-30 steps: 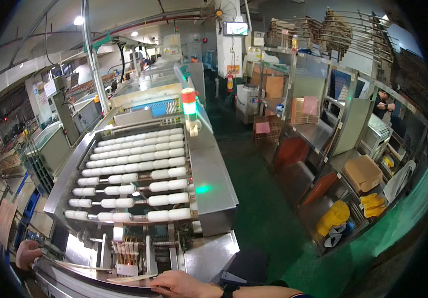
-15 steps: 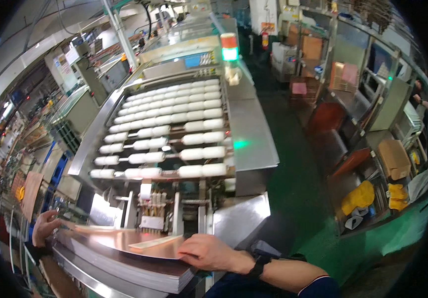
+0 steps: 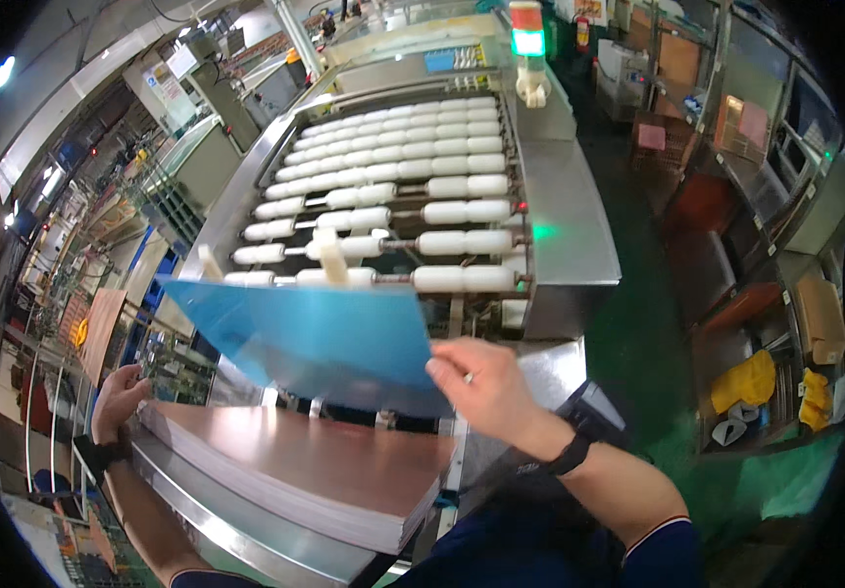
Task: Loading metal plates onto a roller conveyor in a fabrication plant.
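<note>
A thin sheet with a blue face [image 3: 320, 338] stands tilted up in front of the machine. My right hand [image 3: 481, 387] is closed at its right edge, thumb and fingers pinching it. Below lies a thick stack of copper-coloured sheets [image 3: 315, 461] with pale edges, on a metal support [image 3: 246, 524]. My left hand [image 3: 119, 402] is beside the stack's left corner, its fingers loosely curled and apart, with no object visible in them. Two pale arms [image 3: 329, 260] rise behind the sheet's upper edge; whether they touch it is hard to tell.
Beyond the sheet is a roller conveyor with rows of white rollers [image 3: 393, 147]. A signal lamp [image 3: 528, 41] glows green at its right side. Racks with a cardboard box [image 3: 820, 318] and yellow cloths [image 3: 744, 380] line the right. A brown board [image 3: 101, 333] leans at the left.
The blue-faced sheet has swung up from the stack toward the rollers, with my right hand at its edge. The pale arms have gone from lying flat to upright. My view has shifted.
</note>
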